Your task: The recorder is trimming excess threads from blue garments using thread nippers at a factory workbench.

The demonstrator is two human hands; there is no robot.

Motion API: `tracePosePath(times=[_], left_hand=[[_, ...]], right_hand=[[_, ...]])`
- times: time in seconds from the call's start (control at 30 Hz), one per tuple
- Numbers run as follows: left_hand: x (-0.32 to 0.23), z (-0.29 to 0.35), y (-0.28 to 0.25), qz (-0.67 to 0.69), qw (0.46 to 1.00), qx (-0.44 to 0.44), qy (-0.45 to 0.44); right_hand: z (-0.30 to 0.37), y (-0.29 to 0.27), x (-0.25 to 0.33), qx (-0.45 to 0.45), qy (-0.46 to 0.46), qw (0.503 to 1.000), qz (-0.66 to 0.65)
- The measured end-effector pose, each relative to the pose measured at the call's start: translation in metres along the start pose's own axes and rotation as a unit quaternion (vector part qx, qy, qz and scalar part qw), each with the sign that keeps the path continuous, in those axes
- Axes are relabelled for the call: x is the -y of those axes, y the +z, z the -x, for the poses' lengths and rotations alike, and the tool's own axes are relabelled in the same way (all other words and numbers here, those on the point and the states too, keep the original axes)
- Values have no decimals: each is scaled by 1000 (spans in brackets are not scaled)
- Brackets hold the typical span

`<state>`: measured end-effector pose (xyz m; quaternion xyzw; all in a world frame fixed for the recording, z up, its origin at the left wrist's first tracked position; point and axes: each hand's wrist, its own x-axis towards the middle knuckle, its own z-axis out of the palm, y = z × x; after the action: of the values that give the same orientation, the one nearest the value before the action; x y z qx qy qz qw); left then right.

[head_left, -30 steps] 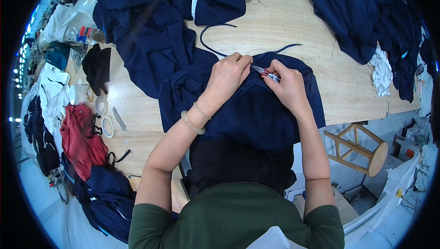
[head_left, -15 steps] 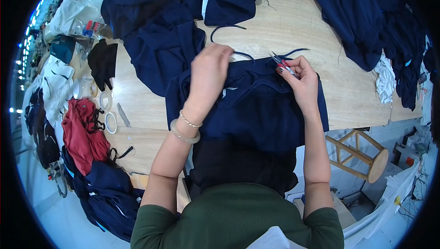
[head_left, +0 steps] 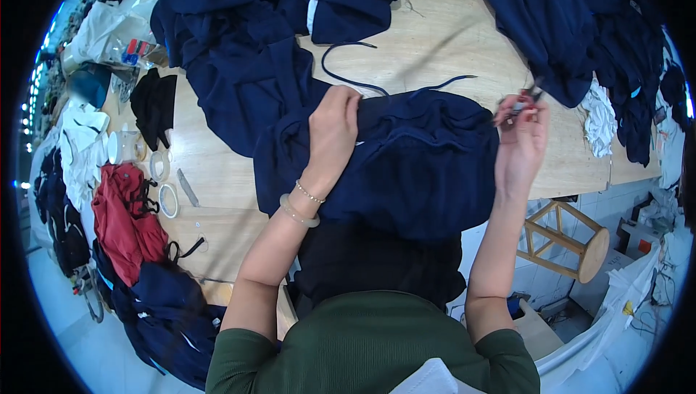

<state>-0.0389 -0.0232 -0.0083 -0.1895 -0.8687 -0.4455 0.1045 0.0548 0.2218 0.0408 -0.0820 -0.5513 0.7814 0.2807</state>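
Observation:
A dark navy garment lies bunched at the table's front edge, before my body. My left hand is closed on its upper left edge, fingers pinched together. Two ends of a thin navy drawstring stick out past the garment's far edge onto the wood. Right of the garment, my right hand is raised and holds small red-handled thread snips in its curled fingers. Motion blurs the snips, so whether the blades are apart is unclear.
More navy garments are heaped at the back left and others at the back right. Tape rolls, a grey blade-like strip and a red garment lie left. A wooden stool lies tipped beyond the table's right front.
My right hand has swung right and away from the drawstring with the snips. My left hand has come down onto the garment's edge. The garment's upper right part now looks more bunched.

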Motion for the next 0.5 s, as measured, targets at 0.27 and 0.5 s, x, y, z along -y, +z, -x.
tracePosePath(times=[0.27,0.5], left_hand=[[-38,7,-12,69,997,-22,10],[-60,13,-42,72,996,-45,-17]], right_hand=[[6,-39,21,-36,9,998,51],[13,-30,5,-87,54,990,94]])
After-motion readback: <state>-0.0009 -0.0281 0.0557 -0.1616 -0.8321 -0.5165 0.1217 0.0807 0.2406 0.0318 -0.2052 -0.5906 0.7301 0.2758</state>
